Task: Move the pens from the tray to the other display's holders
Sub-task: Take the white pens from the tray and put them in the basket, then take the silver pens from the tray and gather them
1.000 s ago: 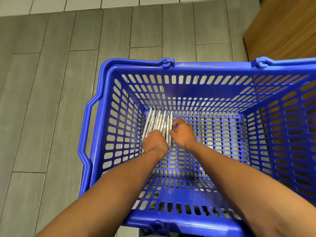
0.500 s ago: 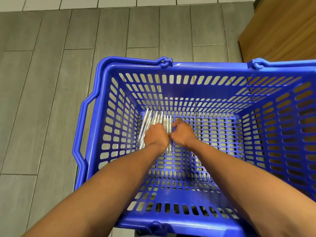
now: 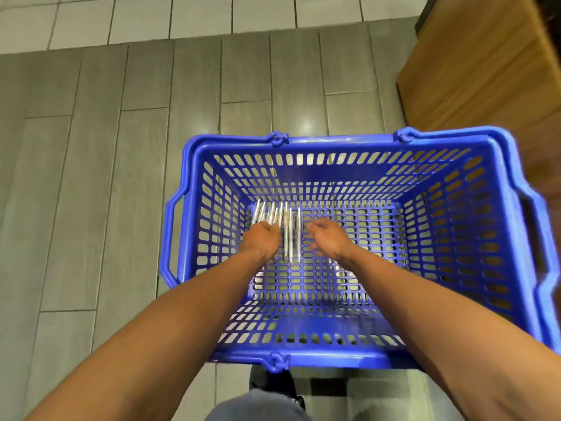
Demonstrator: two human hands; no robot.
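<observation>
We look down into a blue perforated plastic shopping basket (image 3: 498,165) that stands on a floor of grey wood-look tiles (image 3: 91,177). Along the left part of the basket's bottom lies a row of slim, clear-barrelled pens (image 3: 291,235), side by side and roughly parallel, their far ends close to the basket's far wall.

Our left hand (image 3: 261,238) is down among the pens on the left of the row, its fingers curled over several of them; we see its back only, so we cannot tell how many it holds. Two or three pens lie bare on the basket floor just to its right.

Our right hand (image 3: 329,238) hangs just beside those bare pens, apart from them, its fingers loosely bent and holding nothing. It is somewhat blurred.

A brown wooden cabinet (image 3: 485,71) stands on the floor at the far right, beyond the basket.
</observation>
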